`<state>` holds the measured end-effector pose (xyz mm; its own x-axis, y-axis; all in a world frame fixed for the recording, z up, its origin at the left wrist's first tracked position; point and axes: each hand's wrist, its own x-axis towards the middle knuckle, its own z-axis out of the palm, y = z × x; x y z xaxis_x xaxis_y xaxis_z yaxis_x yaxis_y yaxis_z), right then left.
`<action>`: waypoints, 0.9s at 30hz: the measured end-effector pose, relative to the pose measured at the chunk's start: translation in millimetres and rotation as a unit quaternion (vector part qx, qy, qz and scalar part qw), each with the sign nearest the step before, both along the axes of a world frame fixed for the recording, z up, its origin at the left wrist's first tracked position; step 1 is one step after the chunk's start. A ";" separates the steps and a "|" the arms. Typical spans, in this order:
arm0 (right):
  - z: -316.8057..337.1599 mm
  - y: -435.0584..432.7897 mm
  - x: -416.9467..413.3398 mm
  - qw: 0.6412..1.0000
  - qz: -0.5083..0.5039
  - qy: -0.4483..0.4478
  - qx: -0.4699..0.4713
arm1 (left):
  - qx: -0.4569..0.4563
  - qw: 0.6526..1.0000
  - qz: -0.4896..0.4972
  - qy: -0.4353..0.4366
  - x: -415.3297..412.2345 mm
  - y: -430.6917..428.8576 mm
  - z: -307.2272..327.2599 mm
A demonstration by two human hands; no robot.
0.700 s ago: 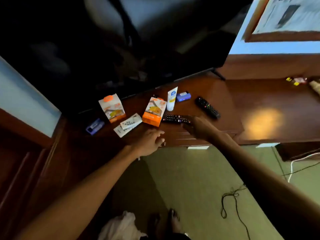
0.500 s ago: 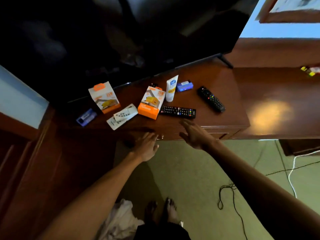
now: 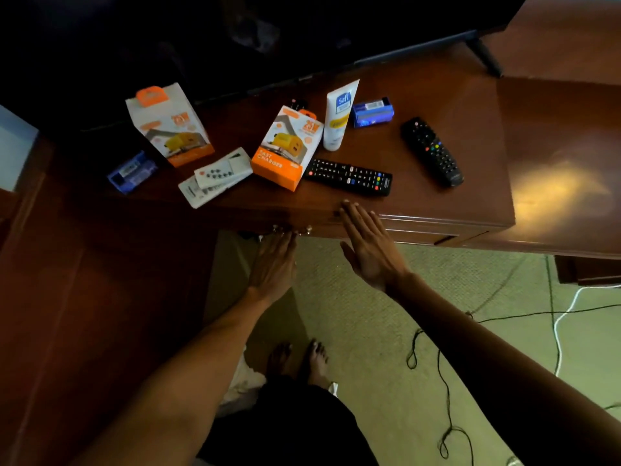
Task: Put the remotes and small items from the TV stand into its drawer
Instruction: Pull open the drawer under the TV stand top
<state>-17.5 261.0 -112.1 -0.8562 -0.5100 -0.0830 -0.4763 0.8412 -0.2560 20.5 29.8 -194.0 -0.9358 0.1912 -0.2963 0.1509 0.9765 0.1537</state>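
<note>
Reaching out with flat, spread fingers, the right hand (image 3: 369,252) holds nothing, and its fingertips (image 3: 347,206) lie over the front edge of the dark wooden bench (image 3: 470,183). The left hand (image 3: 274,264) is lower, palm down and open too, with nothing in it; its fingertips are right at the small shiny knobs (image 3: 292,229) on the front of the drawer (image 3: 413,232), which looks closed. Whether they touch the knobs is hard to tell. Just past the right hand lies a black remote (image 3: 349,177) with colored buttons, flat on the bench top. Farther right, apart from it, lies a second black remote (image 3: 431,151), turned at a slant. To the left of the first remote stands an orange and white charger box (image 3: 285,148), its corner just beside the remote's end. Behind that box a white tube (image 3: 337,117) leans or stands with its cap down, and a small blue box (image 3: 372,112) lies just beside the tube. Left of the orange box lie two white remotes (image 3: 218,176), one on top of the other. Behind them stands another white and orange box (image 3: 169,124), and a little blue box (image 3: 132,173) lies at the far left in the dark. A big black TV (image 3: 268,35) stands at the back of the bench. Down below are green carpet (image 3: 386,331), black cords (image 3: 440,381), a white cord (image 3: 559,324) and the person's bare feet (image 3: 299,359).
</note>
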 end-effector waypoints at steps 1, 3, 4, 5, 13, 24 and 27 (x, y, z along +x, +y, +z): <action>-2.2 1.3 -0.4 1.000 0.002 0.001 0.001 | 0.000 1.000 -0.001 -0.009 -0.9 0.2 -2.6; -6.0 3.3 -0.9 1.000 0.001 0.007 0.007 | 0.005 1.000 -0.004 -0.018 1.6 1.1 -6.4; -6.9 3.9 -1.2 1.000 0.000 0.012 0.009 | 0.009 1.000 -0.006 -0.018 4.3 2.3 -7.9; -7.6 4.2 -1.5 1.000 -0.001 0.015 0.009 | 0.014 1.000 -0.007 -0.021 7.1 3.7 -8.2; -8.1 4.4 1.3 0.999 0.003 0.016 0.028 | 0.017 0.999 -0.002 -0.036 35.0 3.8 -1.0; 9.5 -6.6 42.6 0.996 -0.065 -0.035 -0.055 | 0.033 0.994 -0.082 -0.066 95.3 -3.0 60.4; 4.2 -8.5 61.1 0.994 -0.062 -0.060 -0.068 | 0.156 0.982 -0.048 0.097 84.5 -10.3 94.0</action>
<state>43.6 252.5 -107.9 -0.9015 -0.4139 -0.1261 -0.3297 0.8459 -0.4192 104.9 19.5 -100.0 -0.9421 0.3343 -0.0277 0.2956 0.8663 0.4027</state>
